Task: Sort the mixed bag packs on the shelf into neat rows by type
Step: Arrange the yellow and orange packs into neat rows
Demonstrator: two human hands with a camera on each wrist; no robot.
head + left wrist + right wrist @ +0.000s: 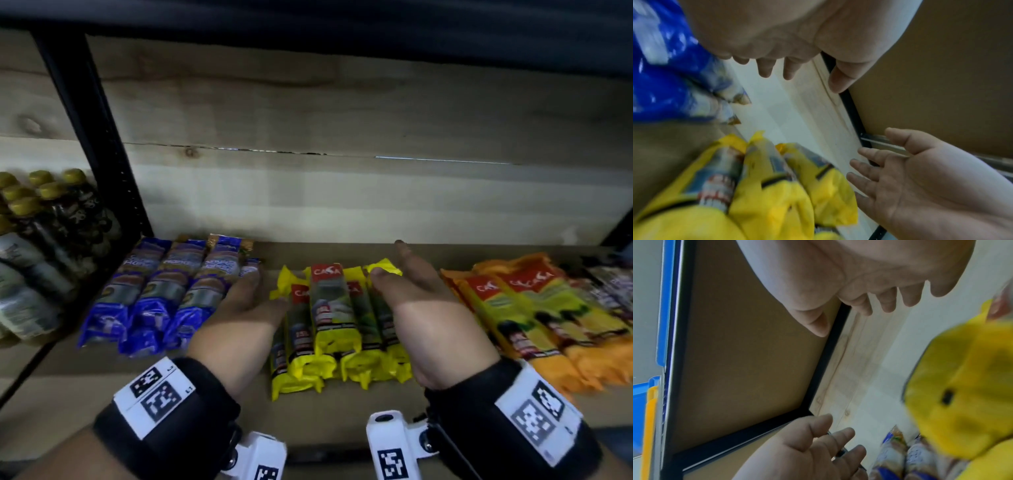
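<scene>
L hand and R hand both flat, fingers straight, palms facing each other, holding nothing; they bracket the yellow packs like bookends. L palm is just beside the left-most yellow pack, thumb about touching it; R palm is against the right-most one w/ thumb resting on its top fold. Wrist views agree: fingers extended, nothing pinched, yellow packs below/between the palms, though both are blurry. Key relation: the yellow group sits directly between the hands, long axes running front-to-back on the shelf, so the squeeze is across the short axis, i.e. sideways. Packs lie uneven: the left ones sit lower/closer to the front edge, one overlaps on top, ends not flush. R hand looks nearer/more in contact; L has a slight gap at the far end. My read: step in hand = squaring up the yellow row, prob. needs inward push plus tapping front ends level. Outward: blue packs in a tidy row just L of the L hand, its fingertips near the right-most blue one. Orange packs fanned out on the R, near the R hand, apart from it. Darker packs at far R, too blurry to ID. Bottles w/ yellow caps beyond the black upright, next bay. Sorting by type looks mostly done.
</scene>
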